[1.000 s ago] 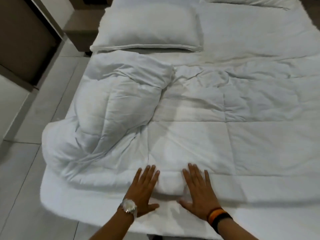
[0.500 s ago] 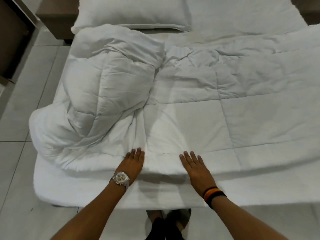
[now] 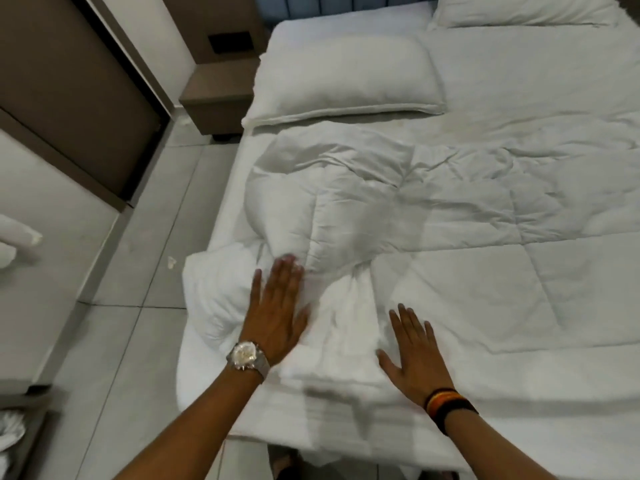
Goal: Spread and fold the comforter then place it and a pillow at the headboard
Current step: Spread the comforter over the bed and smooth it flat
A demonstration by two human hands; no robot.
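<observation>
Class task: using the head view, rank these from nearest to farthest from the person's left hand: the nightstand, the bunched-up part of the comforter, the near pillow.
From the left hand:
1. Bunched comforter: under its fingertips, bed's left side.
2. Near pillow: beyond the bunch, toward the headboard.
3. Nightstand: farthest, off the bed's left edge.

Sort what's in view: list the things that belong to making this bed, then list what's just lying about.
Belongs to the job:
comforter, bunched at its left side
near pillow
far pillow
headboard
left hand and right hand, flat on the comforter

Just lying about:
nightstand
scrap of paper on the floor
wristwatch
</observation>
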